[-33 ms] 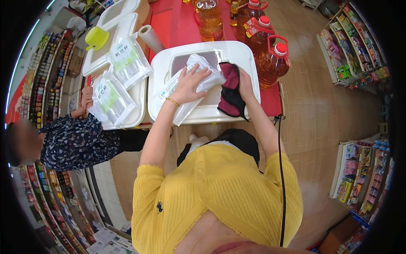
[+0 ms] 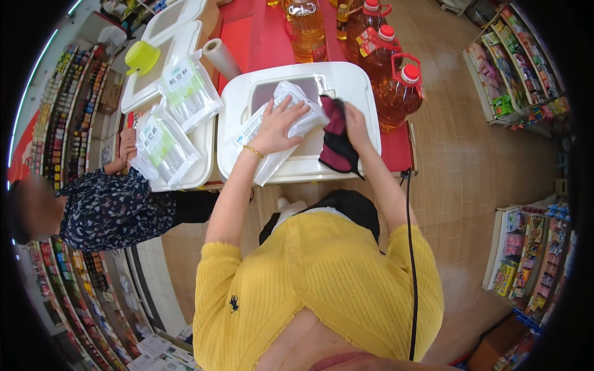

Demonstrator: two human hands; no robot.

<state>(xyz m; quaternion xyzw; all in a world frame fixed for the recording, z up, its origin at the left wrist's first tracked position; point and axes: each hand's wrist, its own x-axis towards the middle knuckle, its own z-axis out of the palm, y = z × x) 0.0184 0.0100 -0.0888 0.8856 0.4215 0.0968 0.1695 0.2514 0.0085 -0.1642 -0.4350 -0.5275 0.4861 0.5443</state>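
Observation:
My left hand (image 2: 279, 128) lies spread and flat on a clear-and-white plastic package (image 2: 296, 93), pressing it against the white bin lid (image 2: 232, 89). The package slants across the lid, its lower end near the front edge. At its right lies a maroon cloth piece with black edging (image 2: 337, 154), its exact kind unclear. My right hand (image 2: 357, 128) grips the cloth's right edge near the top; its fingertips are slightly blurred.
Oil jugs with red caps (image 2: 396, 96) stand behind and right. Left are packs of plastic cups (image 2: 162, 145), a plastic roll (image 2: 221, 59) and a yellow-green scoop (image 2: 142, 57). A person in a dark floral top (image 2: 117, 210) stands left. A black cable (image 2: 411, 266) hangs at right.
My right hand has shifted slightly, and the upper part of the maroon cloth now looks narrower and more folded. My left hand stays on the package.

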